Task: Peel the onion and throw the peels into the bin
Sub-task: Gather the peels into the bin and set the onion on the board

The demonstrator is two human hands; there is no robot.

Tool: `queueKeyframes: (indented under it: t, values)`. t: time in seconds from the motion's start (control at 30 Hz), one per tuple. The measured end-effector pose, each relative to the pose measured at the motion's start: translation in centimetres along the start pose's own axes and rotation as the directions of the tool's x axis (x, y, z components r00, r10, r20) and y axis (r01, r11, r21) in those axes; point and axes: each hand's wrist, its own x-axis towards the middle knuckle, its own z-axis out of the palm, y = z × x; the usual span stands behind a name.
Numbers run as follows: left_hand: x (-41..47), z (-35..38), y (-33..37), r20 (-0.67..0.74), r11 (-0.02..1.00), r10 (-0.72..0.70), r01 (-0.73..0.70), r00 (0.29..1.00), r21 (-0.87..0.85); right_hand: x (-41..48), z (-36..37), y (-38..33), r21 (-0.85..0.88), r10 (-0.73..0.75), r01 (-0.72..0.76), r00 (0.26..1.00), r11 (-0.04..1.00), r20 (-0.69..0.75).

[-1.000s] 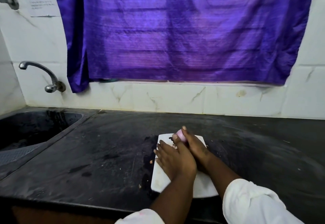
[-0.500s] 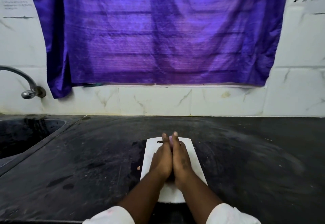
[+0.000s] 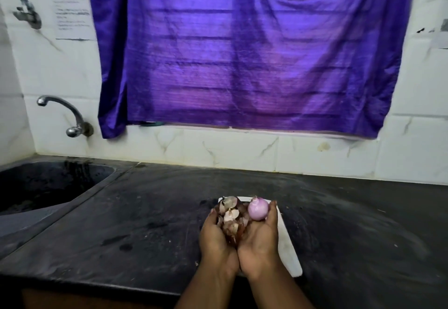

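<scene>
Onion (image 3: 258,208) now higher, atop right hand (image 3: 260,240)

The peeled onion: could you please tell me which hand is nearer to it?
Right. The onion sits in the right hand's fingers, touching them; the left hand is just beside it, cupping the peels.

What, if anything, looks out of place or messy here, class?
Only the counter: pale dusty smears and dark stains mark it left of the cutting board, and a small peel scrap lies beside the left hand. Nothing looks damaged.
</scene>
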Motion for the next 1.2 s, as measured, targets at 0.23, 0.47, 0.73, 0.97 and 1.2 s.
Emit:
queueKeyframes:
  t: [0.23, 0.47, 0.73, 0.97, 1.2]
  values:
    - [-7.6, -4.8, 9.6, 0.005, 0.967, 0.188, -0.184, 0.982, -0.176, -5.5, 5.8, 8.7, 0.029, 0.165, -0.173, 0.968, 0.984, 0.190]
    - [-14.2, -19.2, 17.0, -0.349, 0.861, 0.361, -0.453, 0.865, -0.232, -12.2, 6.1, 24.9, -0.177, 0.555, -0.529, 0.815, 0.830, 0.165]
    - [-14.8, -37.3, 17.3, -0.732, 0.869, 0.162, -0.446, 0.662, -0.212, -14.4, -1.1, 40.2, -0.312, 0.785, -0.800, 0.584, 0.512, -0.208]
    - [-10.4, -44.8, 17.9, -0.791, 0.927, 0.066, -0.330, 0.608, -0.176, -10.9, -5.2, 46.6, -0.411, 0.797, -0.847, 0.489, 0.337, -0.355]
    - [-9.1, -46.9, 18.6, -0.822, 0.955, 0.166, -0.298, 0.545, -0.005, -8.2, -5.5, 47.4, -0.473, 0.799, -0.812, 0.517, 0.343, -0.308]
